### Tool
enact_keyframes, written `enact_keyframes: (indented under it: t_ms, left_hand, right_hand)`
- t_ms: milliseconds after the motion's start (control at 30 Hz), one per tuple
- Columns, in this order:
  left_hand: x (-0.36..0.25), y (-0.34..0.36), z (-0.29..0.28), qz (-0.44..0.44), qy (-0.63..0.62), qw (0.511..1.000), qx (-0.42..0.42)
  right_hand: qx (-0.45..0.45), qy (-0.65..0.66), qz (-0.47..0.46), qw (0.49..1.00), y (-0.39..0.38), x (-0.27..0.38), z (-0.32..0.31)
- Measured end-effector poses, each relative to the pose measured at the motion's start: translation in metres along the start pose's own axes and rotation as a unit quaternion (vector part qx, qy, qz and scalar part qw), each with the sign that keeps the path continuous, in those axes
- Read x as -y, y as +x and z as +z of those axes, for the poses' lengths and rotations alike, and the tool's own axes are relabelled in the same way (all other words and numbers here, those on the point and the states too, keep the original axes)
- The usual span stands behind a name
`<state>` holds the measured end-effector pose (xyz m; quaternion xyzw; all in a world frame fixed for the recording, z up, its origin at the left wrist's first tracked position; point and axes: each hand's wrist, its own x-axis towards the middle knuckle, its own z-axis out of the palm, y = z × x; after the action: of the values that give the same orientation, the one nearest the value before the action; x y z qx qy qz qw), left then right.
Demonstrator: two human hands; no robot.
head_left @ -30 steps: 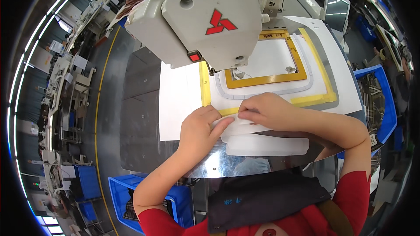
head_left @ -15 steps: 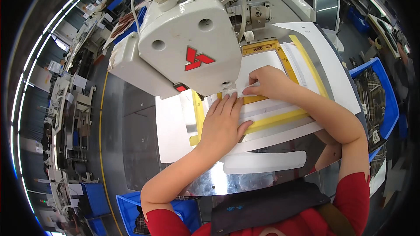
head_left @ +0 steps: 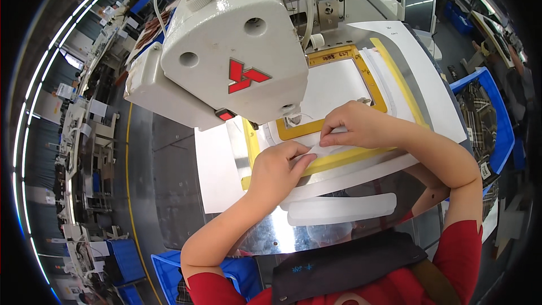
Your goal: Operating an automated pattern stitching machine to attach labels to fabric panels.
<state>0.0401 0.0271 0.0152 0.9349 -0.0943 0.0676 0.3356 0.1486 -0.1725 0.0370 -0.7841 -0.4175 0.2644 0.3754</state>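
A small, thin white piece (head_left: 317,150) is pinched between my two hands, in front of the sewing machine head (head_left: 226,68). My left hand (head_left: 275,170) closes thumb and forefinger on its left end. The fingers of my right hand (head_left: 357,126) are curled, and their tips hold its right end. Beyond the hands lies a flat yellow frame (head_left: 305,130) with white material inside it. A white thread end hangs by the needle area at the frame's near left. Beneath both hands runs a yellow-taped strip (head_left: 344,158) on the plate; the right hand hides part of it.
A long, curved white piece (head_left: 342,209) rests near the table's shiny front edge. White paper sheets (head_left: 217,175) lie under the plate. Blue bins (head_left: 497,130) with plaid cloth stand at the right and lower left. A screen (head_left: 419,5) stands at the far right.
Both hands have come back toward me from beside the machine head, with the small white piece now held between them. More of the yellow frame's near side shows. The view has shifted slightly.
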Motion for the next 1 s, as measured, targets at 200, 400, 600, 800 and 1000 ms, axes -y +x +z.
enact_keyframes:
  t_ms: [200, 400, 600, 800, 1000]
  left_hand:
    - [0.0, 0.002, -0.003, -0.059, 0.03, 0.995, 0.079]
    - [0.0, 0.001, -0.002, -0.047, 0.077, 0.992, 0.088]
    - [-0.002, -0.001, -0.003, -0.022, 0.102, 0.99, 0.091]
    - [-0.01, -0.009, -0.003, 0.09, 0.128, 0.986, 0.058]
    - [0.006, -0.004, 0.013, 0.166, 0.192, 0.966, -0.049]
  right_hand:
    - [0.022, -0.036, 0.028, 0.999, -0.003, -0.004, 0.007]
    - [-0.022, 0.035, 0.107, 0.993, -0.003, -0.006, 0.001]
    - [0.039, -0.021, 0.08, 0.996, 0.0, 0.001, 0.005]
    - [-0.079, -0.074, 0.091, 0.99, 0.021, -0.009, 0.001]
    - [-0.163, -0.181, 0.069, 0.967, 0.053, -0.03, 0.01]
